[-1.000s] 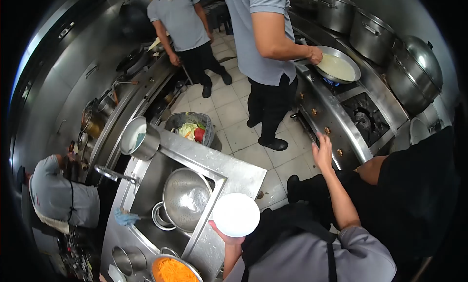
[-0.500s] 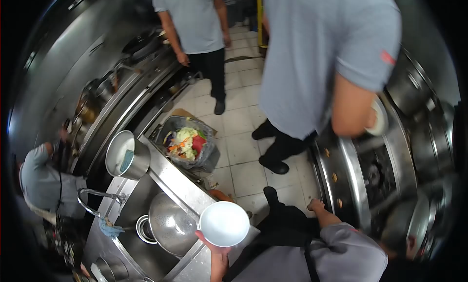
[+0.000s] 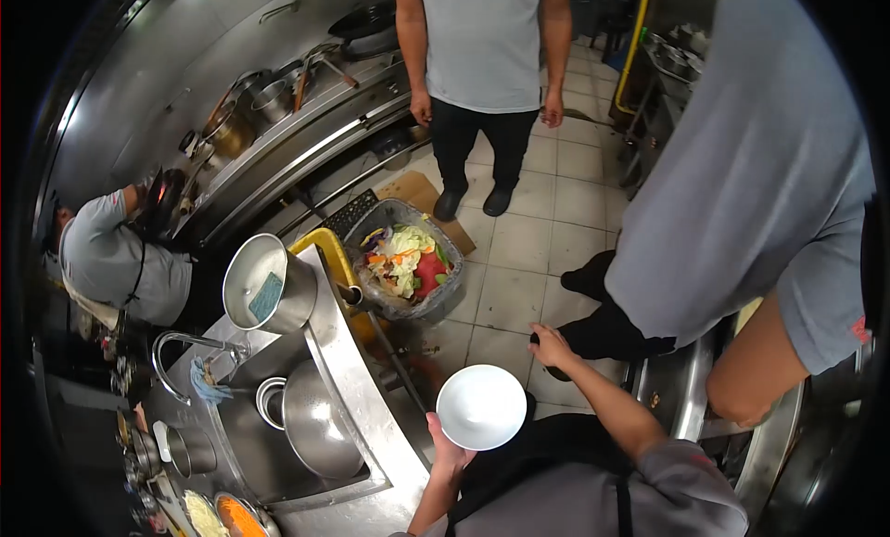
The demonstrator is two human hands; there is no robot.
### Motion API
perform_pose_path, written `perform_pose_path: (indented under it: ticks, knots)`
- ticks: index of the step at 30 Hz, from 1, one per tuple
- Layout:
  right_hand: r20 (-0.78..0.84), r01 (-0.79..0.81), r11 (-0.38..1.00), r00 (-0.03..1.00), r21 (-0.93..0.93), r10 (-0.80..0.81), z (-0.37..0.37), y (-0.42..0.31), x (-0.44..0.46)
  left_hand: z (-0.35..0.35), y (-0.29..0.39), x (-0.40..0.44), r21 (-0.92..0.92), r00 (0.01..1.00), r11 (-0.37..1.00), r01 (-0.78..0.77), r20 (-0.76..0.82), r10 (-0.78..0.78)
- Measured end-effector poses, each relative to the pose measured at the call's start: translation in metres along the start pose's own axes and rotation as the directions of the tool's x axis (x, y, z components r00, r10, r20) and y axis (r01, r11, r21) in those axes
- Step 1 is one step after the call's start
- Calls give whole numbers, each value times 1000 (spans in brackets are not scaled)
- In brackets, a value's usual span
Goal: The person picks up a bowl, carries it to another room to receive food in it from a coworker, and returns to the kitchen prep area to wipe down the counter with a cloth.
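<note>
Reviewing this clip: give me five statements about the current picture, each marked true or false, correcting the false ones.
1. The left hand holds a white bowl. True.
2. The right hand grips a ladle. False: no object shows in it.
3. A large metal bowl is in the sink. True.
4. The bin holds only bottles. False: vegetable scraps show in it.
5. A blue cloth hangs from the bin. False: it lies near the faucet.

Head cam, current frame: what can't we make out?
- Head view: left hand's fingers beneath the white bowl, hidden by it.
- Head view: facing co-worker's head, cut off by top edge.
- Head view: bin's depths, covered by scraps.
- Head view: some orange shreds, cut off by bottom edge.
</note>
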State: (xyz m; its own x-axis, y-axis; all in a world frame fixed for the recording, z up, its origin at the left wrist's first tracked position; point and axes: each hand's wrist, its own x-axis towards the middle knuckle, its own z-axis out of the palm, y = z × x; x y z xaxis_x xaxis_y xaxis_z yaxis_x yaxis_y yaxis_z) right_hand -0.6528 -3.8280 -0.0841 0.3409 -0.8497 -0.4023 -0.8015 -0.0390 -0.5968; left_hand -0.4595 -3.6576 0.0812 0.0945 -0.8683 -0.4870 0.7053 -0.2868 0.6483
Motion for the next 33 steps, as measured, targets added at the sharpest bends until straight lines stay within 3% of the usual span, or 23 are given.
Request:
perform_pose_path:
  ticks: [3,6,7,8,10,11,12,14,15,18,20,23,24,25,26,28,29,30,31,33]
  knots:
    - [86,14,989,996,-144,-2,-16,-17,57,-7,-1,20,-12,992,993,-115,-52,114]
    - [159,-30,969,985,-244,70,-32,-24,112,-2,5,53,-69,941,998,4,-336,-27]
    - [176,-25,975,982,-222,65,-31,-17,125,-11,-3,75,40,937,999,-4,-348,18]
    - [177,-17,981,983,-195,52,-38,-11,143,-22,-14,99,71,937,996,-59,-340,80]
    - [171,-17,990,984,-143,42,-63,8,198,-20,-7,151,56,972,980,-193,-129,199]
    - [176,-41,994,983,-101,58,-67,25,222,-14,16,179,-7,985,987,-163,-58,162]
    - [183,-63,996,980,-58,72,-69,43,243,23,32,193,88,969,989,-116,-208,132]
    - [82,-64,990,994,-129,75,-50,109,269,20,46,240,-47,997,999,-9,-83,5]
    - [21,-54,982,998,-182,58,-65,128,292,28,58,266,-20,1000,1000,0,-11,-1]
    - [-111,-279,954,957,-110,267,-133,122,294,65,100,340,85,991,996,41,120,-51]
    - [-92,-459,888,884,14,459,-183,108,289,105,128,382,147,981,987,64,172,-89]
    - [-159,-504,863,850,31,502,-193,162,314,155,137,459,303,969,938,166,125,-212]
    - [-132,-560,822,812,102,569,-203,169,317,178,141,483,315,957,929,194,146,-249]
    - [-141,-585,809,798,53,587,-206,182,322,194,139,511,308,935,929,203,223,-278]
    - [-71,-497,847,867,-187,493,-187,232,343,223,142,532,309,939,924,225,182,-290]
    - [124,-535,830,823,-155,554,-204,255,363,287,151,568,326,942,904,278,90,-322]
    - [205,-675,733,731,81,651,-222,264,367,309,150,596,254,937,918,306,89,-337]
    - [269,-691,722,703,36,659,-234,276,379,316,145,627,260,928,925,278,178,-329]
    - [178,-656,753,748,50,640,-241,286,383,340,147,646,240,937,933,268,160,-311]
    - [118,-667,745,741,18,661,-274,324,421,394,148,695,200,952,959,202,190,-240]
